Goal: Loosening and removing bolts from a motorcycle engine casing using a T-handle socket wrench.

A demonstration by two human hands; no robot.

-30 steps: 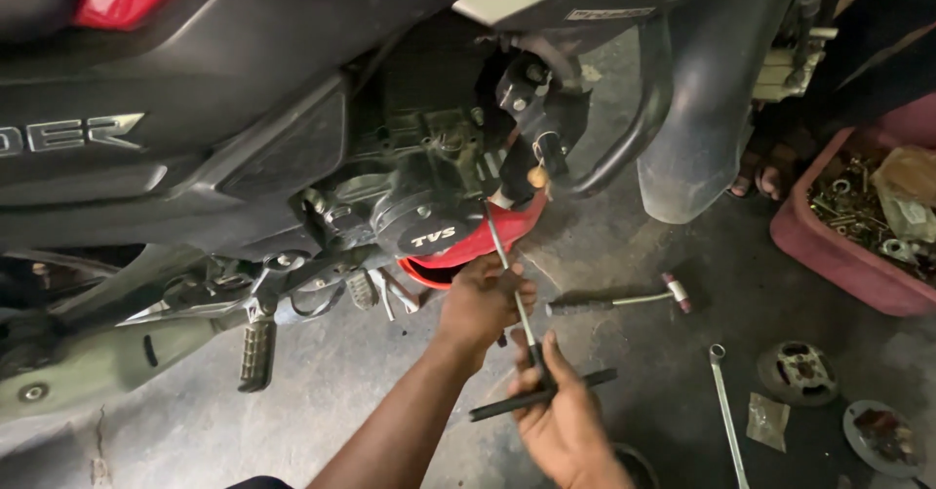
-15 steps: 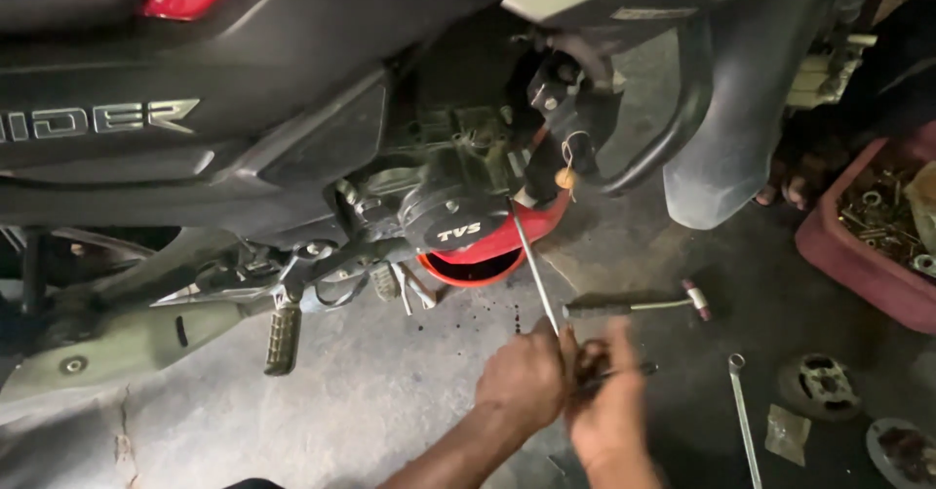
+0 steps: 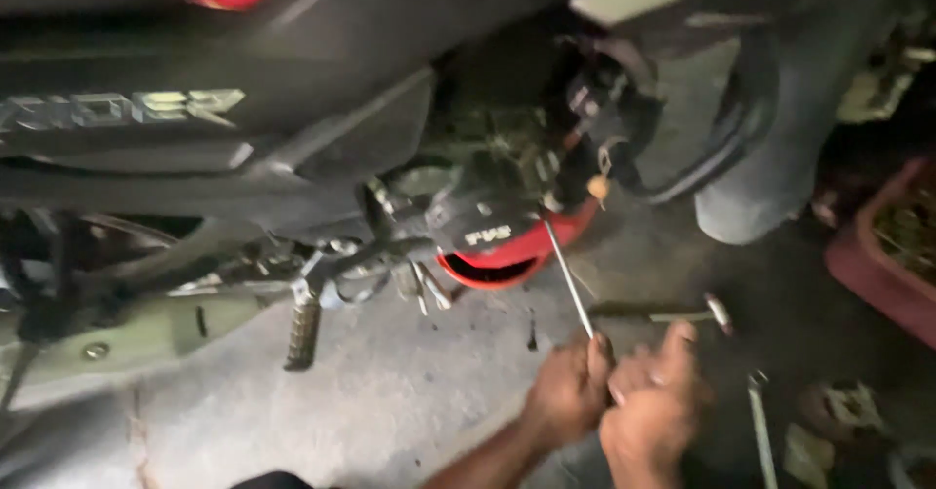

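Note:
A black motorcycle [image 3: 292,148] fills the upper part of the view, its engine [image 3: 487,216] above a red cover [image 3: 517,253]. A long thin metal T-handle wrench [image 3: 568,276] runs from the engine area down to my hands. My left hand [image 3: 567,391] grips the lower end of its shaft. My right hand [image 3: 655,406] is closed around the handle right beside the left hand, at the bottom of the view. The handle itself is hidden under my fingers.
A hammer-like tool [image 3: 663,312] and a thin wrench [image 3: 760,430] lie on the concrete floor [image 3: 409,391] to the right. A maroon crate [image 3: 882,270] of parts stands at the far right. A footpeg [image 3: 302,331] hangs low at left. Round metal parts [image 3: 848,411] lie near the crate.
Both hands have come together low on the wrench; earlier the left hand was higher up the shaft. The view has shifted and the motorcycle looks closer.

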